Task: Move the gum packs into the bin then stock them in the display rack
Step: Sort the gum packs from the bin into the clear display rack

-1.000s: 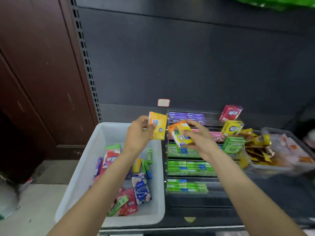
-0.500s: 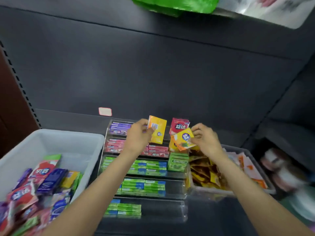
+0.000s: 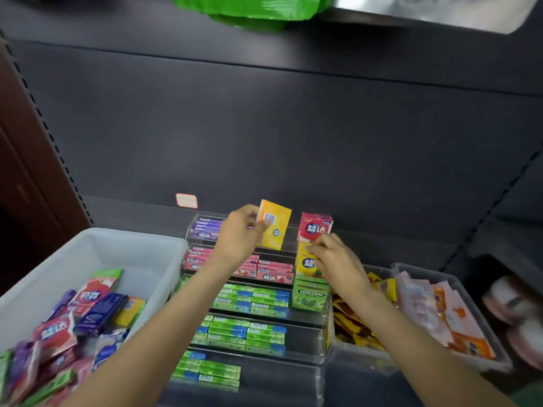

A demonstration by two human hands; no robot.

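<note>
My left hand (image 3: 241, 235) grips an orange-yellow gum pack (image 3: 273, 224) upright above the top tier of the clear tiered display rack (image 3: 302, 336). My right hand (image 3: 335, 257) pinches a second yellow gum pack (image 3: 305, 261), which stands on the rack's right column under a red pack (image 3: 315, 227) and above a green Doublemint box (image 3: 310, 295). Rows of purple, pink and green stick packs fill the rack's tiers. The white bin (image 3: 97, 254) at the left holds several loose gum packs (image 3: 73, 324).
Two clear tubs (image 3: 458, 292) of yellow and orange sachets stand right of the rack. A dark back panel rises behind it, with a small pink label (image 3: 186, 200). A green bag (image 3: 249, 8) hangs over the upper shelf. A brown wall lies at the far left.
My view has swung right, so the bin slid leftward in frame. My right hand carried its yellow pack from above the rack's middle down to the right column, below the red pack.
</note>
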